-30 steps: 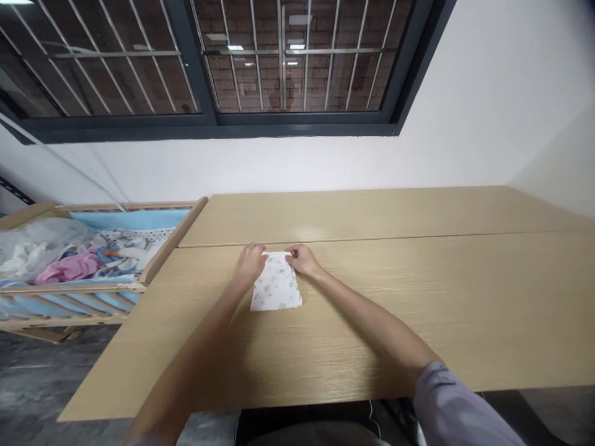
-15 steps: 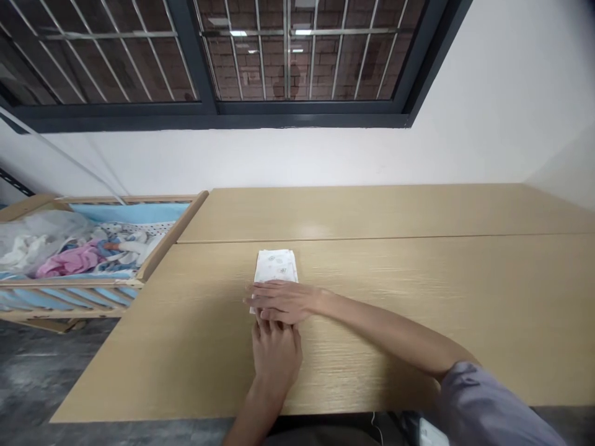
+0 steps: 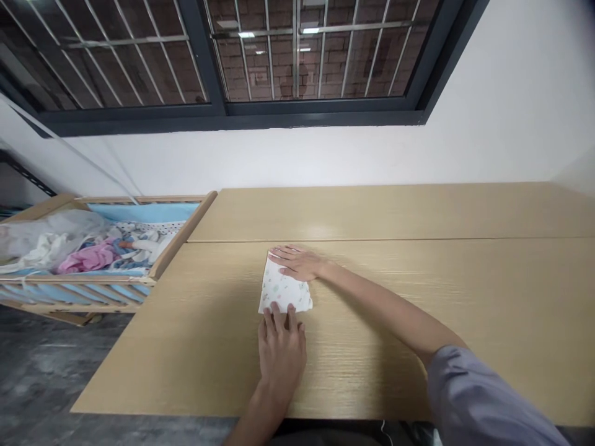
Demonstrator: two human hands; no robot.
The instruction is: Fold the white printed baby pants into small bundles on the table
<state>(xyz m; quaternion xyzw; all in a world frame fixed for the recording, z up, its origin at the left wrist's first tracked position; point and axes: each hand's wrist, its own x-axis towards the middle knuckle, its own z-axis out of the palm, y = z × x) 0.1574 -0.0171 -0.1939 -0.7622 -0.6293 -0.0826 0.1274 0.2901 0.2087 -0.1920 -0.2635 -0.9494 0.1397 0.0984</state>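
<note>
A small folded white cloth (image 3: 282, 290) with a fine coloured print lies flat on the wooden table (image 3: 418, 297). My right hand (image 3: 297, 262) rests flat over its far right part, fingers stretched to the left. At the near edge, the fingertips of my left hand (image 3: 281, 347) touch the cloth, with the fingers a little spread and the palm toward the table. Neither hand grips it. The layers under the cloth's top face are hidden.
To the left stands a wooden crib (image 3: 183, 232) with blue lining, holding a pink cloth (image 3: 88, 257), other fabrics and a clear plastic bag (image 3: 69, 226). Behind the table is a white wall (image 3: 302, 158) under a barred window (image 3: 297, 62). A seam crosses the tabletop.
My right hand has slid away from me, from the cloth's near part to its far edge. The cloth's visible face looks wider, with a different print showing. My left hand has stayed at the near edge.
</note>
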